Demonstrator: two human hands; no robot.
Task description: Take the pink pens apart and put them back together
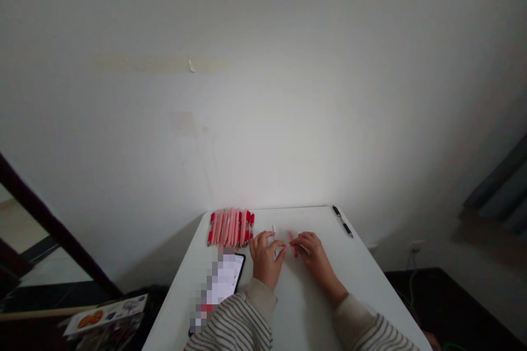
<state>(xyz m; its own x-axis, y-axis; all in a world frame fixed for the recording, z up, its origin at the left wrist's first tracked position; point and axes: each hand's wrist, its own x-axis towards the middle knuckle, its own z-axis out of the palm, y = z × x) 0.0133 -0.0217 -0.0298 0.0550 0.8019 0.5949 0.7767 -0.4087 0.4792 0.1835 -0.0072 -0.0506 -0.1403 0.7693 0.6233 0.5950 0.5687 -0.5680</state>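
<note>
I have both hands over the middle of the smooth white counter point(304, 312), the fingertips near each other but apart. My right hand point(290, 243) is narrowed to a pinch, thumb and forefinger closed on a slim pink-and-red stick point(295, 254) that shows above and below my fingertips; its upper end is blurred, and I can make out no lettering on it. My left hand point(280, 248) is curved, thumb and forefinger tips close together; I cannot tell whether anything is between them. Just beyond its fingers is a thin white stick-like piece point(274, 228), partly hidden.

At the far left of the counter, slim pink and red pen-like sticks with dark tips point(230, 227) lie side by side in a row. They are too small for me to read any brand on them. Nearer me, partly under my striped left sleeve point(242, 321), is a black-edged smartphone point(241, 264) with a lit pale screen; most of that is pixelated, a red patch included, so its text is unreadable. A black pen with a pale band point(343, 222) lies slanted by the far right edge, without legible marking.

Low on the left, off the counter, a white printed box point(119, 312) bears an orange picture and darker markings, too small to read.
</note>
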